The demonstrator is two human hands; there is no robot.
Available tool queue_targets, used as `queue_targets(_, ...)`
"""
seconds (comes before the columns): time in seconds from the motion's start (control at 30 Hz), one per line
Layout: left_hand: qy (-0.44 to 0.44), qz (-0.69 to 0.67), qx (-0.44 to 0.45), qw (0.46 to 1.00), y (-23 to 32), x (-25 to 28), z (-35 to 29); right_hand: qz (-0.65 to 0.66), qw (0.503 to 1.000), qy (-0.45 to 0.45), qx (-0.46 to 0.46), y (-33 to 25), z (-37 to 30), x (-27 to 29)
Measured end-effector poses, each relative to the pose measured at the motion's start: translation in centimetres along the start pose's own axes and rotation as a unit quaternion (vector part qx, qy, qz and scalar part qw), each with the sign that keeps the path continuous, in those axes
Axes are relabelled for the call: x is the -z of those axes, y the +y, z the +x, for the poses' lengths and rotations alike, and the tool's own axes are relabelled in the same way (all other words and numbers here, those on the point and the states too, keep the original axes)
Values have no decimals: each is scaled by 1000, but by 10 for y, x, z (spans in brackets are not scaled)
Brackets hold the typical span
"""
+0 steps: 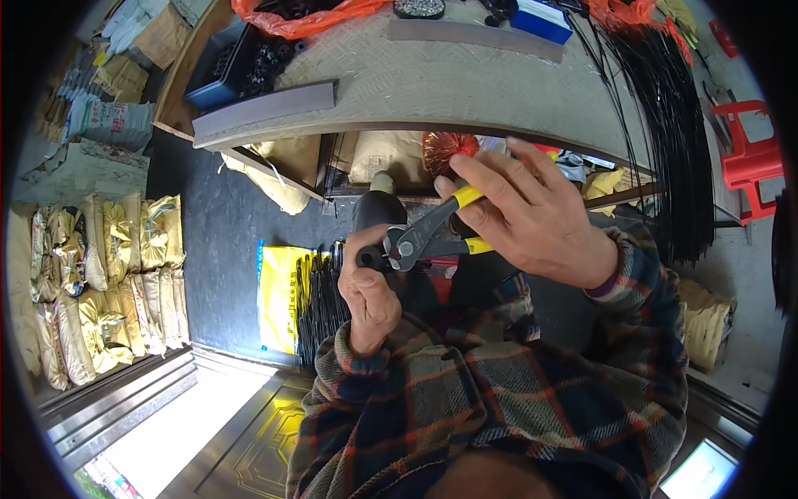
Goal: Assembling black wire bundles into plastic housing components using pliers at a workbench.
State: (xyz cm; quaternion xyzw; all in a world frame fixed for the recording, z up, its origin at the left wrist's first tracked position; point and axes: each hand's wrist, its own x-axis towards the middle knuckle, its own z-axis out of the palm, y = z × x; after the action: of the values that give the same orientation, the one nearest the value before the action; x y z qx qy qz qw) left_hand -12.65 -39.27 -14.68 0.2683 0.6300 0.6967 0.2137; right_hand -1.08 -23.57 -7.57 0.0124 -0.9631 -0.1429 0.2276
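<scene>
My right hand [544,218] is closed round the yellow grips of a pair of end-cutting pincers [434,226], its fingers partly spread along the upper grip. The pincers' metal jaws are at a small black tubular piece [370,256] with a round hole in its end. That piece is pinched in my left hand [370,303], in front of my lap. Whether the jaws bite into it or only touch it, I cannot tell. Beyond the pincers, a shiny red foil bundle [449,151] shows under the table edge.
The worktable [465,83] spans the far side, with a blue bin [218,79] of black parts and a blue box [540,21]. Long black strips [677,150] hang at its right. Black rods [320,295] lie on a yellow bag [278,291]. A red stool [752,158] stands right; wrapped bundles [116,291] left.
</scene>
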Motion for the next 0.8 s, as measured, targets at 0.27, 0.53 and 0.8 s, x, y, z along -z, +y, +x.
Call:
queue_targets(0.27,-21,-23,-32,999,-4,-1,1,-117,991,-39,57,7,9,15)
queue_targets(0.53,-28,77,-106,991,-19,5,9,132,968,-203,72,12,2,0)
queue_targets(0.8,-183,-81,-10,980,-11,20,14,416,875,-245,19,27,0,5)
